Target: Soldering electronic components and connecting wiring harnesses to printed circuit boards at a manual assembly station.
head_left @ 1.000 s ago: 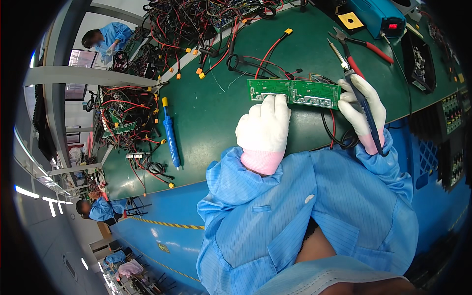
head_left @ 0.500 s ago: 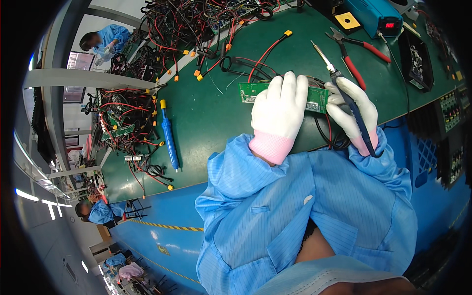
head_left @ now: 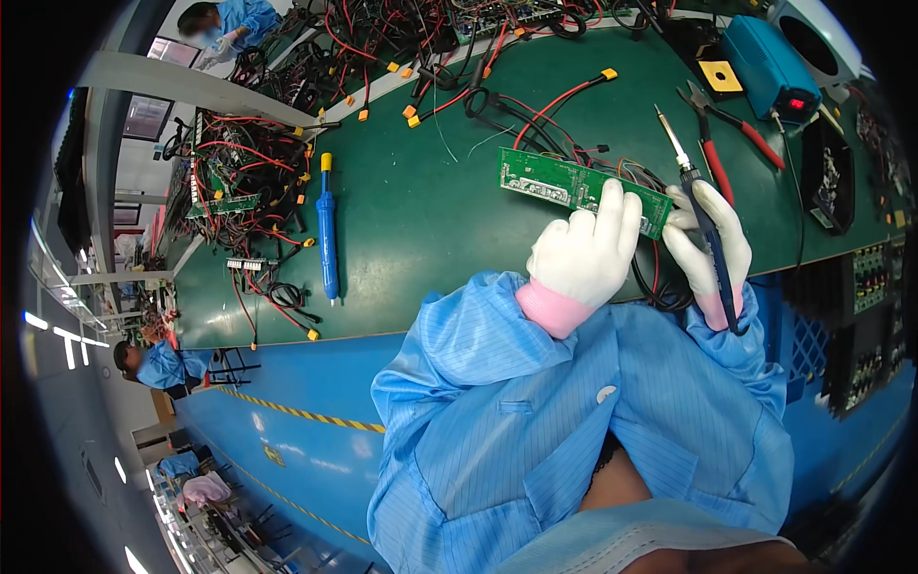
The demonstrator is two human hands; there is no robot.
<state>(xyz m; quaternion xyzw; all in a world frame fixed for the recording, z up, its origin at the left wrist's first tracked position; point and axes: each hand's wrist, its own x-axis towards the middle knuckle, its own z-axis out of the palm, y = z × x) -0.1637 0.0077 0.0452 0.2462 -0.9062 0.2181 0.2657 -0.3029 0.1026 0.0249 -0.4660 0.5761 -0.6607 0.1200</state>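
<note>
A long green circuit board point(head_left: 545, 180) is tilted above the bench, with its soldered face showing. My left hand point(head_left: 579, 260), in a white glove with a pink cuff, grips its lower edge. Two fingers lie on the face, the others are curled, and the thumb is hidden. My right hand point(head_left: 724, 225), gloved likewise, holds a soldering iron point(head_left: 709, 230) with its tip pointing up and away from the board. Its fingers also meet the board's right end. Red and black wires point(head_left: 555, 107) run from behind the board to a yellow connector point(head_left: 609, 74).
A blue desoldering pump point(head_left: 327, 230) lies on the green bench point(head_left: 411, 249) at left. Red-handled cutters point(head_left: 712, 143), a blue soldering station point(head_left: 773, 72), a yellow sponge point(head_left: 719, 77) and a black tray point(head_left: 830, 187) are at right. Tangled wired boards point(head_left: 239, 172) line the left and back. A co-worker point(head_left: 239, 24) is beyond.
My left hand has slid from the board's middle toward its right part, baring more of its face. The board now slopes down to the right. The iron stays in my right hand.
</note>
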